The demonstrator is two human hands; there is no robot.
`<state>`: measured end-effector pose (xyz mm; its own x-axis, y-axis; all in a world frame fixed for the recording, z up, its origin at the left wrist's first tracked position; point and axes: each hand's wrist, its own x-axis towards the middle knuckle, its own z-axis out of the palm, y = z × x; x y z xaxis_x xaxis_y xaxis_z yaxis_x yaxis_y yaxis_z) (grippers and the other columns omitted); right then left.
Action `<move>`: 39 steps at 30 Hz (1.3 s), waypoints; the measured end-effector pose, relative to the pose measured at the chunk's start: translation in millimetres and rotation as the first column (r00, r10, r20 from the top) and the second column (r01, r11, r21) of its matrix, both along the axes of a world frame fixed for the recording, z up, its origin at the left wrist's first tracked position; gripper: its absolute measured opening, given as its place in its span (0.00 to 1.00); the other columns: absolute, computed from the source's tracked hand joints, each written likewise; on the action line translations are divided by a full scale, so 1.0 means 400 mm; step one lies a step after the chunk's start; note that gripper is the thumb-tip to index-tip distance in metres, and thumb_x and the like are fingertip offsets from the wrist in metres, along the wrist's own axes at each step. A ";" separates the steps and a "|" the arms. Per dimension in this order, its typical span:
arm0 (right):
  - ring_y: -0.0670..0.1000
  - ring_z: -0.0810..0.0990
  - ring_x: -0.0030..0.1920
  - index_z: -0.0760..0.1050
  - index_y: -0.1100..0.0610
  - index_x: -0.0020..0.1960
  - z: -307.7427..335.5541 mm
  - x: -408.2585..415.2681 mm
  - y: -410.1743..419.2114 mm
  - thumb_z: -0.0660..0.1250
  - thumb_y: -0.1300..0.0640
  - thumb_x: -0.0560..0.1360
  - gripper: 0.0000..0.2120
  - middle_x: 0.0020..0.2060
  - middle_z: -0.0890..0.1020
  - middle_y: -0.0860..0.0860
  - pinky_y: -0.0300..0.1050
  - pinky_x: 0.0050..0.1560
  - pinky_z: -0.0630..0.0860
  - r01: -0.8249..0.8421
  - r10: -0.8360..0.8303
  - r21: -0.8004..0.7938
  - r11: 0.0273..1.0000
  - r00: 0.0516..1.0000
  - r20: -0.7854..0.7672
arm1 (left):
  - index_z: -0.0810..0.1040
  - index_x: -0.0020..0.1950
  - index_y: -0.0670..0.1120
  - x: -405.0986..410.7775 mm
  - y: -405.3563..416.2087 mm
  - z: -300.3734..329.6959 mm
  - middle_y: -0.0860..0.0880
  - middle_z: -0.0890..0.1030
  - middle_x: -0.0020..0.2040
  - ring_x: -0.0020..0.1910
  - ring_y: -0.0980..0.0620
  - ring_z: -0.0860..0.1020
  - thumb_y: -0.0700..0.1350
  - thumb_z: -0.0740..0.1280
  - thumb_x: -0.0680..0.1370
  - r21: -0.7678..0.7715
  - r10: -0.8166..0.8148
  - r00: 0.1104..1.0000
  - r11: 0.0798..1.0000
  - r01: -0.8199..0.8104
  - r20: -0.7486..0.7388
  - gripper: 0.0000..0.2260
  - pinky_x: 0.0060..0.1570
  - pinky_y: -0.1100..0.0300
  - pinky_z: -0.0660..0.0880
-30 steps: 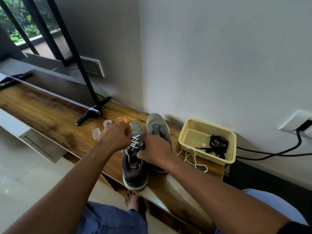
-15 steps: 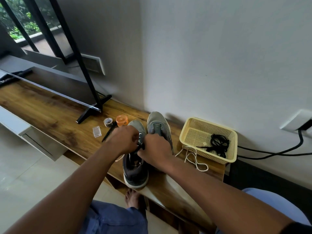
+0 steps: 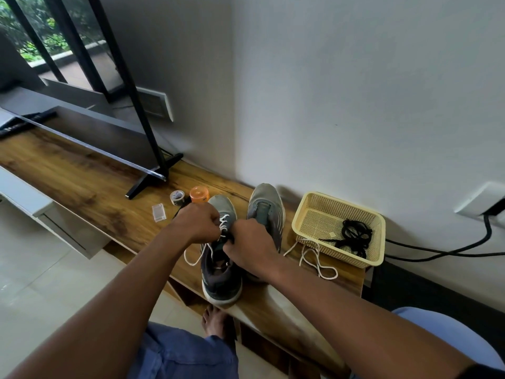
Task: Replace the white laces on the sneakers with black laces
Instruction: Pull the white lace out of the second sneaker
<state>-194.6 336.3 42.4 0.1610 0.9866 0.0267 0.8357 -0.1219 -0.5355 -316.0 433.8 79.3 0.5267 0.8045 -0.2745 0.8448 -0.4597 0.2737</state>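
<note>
Two grey sneakers stand side by side on the wooden shelf (image 3: 82,181). The left sneaker (image 3: 220,274) still carries a white lace (image 3: 224,222) through its upper eyelets, with a loose end hanging off its left side. My left hand (image 3: 198,221) pinches that white lace. My right hand (image 3: 247,246) grips the sneaker's tongue area, fingers curled. The right sneaker (image 3: 266,203) has no lace. A removed white lace (image 3: 314,258) lies by the yellow basket (image 3: 303,214), which holds black laces (image 3: 354,236).
An orange-lidded jar (image 3: 199,194), a tape roll (image 3: 177,197) and a small clear box (image 3: 159,212) sit left of the shoes. A TV (image 3: 82,116) on black feet stands at the back left. Black cables (image 3: 437,250) run to a wall socket (image 3: 481,201) on the right.
My hands have drawn slightly apart. More of the white lace shows across the eyelets, and a loose end now hangs to the sneaker's left.
</note>
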 end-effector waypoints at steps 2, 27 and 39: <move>0.58 0.80 0.34 0.74 0.56 0.35 0.005 -0.002 0.001 0.66 0.61 0.73 0.08 0.31 0.78 0.52 0.52 0.34 0.79 -0.011 0.011 -0.012 1.000 1.000 0.001 | 0.83 0.46 0.41 -0.007 0.007 0.007 0.42 0.84 0.47 0.48 0.44 0.83 0.41 0.68 0.74 -0.091 0.060 0.998 0.994 -0.057 0.037 0.05 0.43 0.54 0.77; 0.55 0.78 0.50 0.78 0.53 0.60 -0.027 -0.024 0.000 0.70 0.61 0.75 0.14 0.54 0.74 0.54 0.49 0.38 0.81 -0.191 0.118 0.220 0.957 0.944 0.307 | 0.83 0.54 0.51 -0.087 0.051 0.022 0.46 0.82 0.59 0.56 0.44 0.80 0.47 0.68 0.78 0.087 0.176 0.984 0.981 -0.176 0.017 0.07 0.56 0.46 0.80; 0.52 0.78 0.40 0.79 0.52 0.45 -0.050 -0.030 0.039 0.71 0.57 0.75 0.01 0.46 0.76 0.50 0.42 0.33 0.63 -0.073 0.018 0.241 0.968 0.975 0.223 | 0.84 0.47 0.40 -0.031 0.011 -0.009 0.44 0.87 0.35 0.33 0.49 0.87 0.40 0.74 0.78 -0.243 0.216 0.975 0.950 -0.198 0.046 0.03 0.41 0.51 0.87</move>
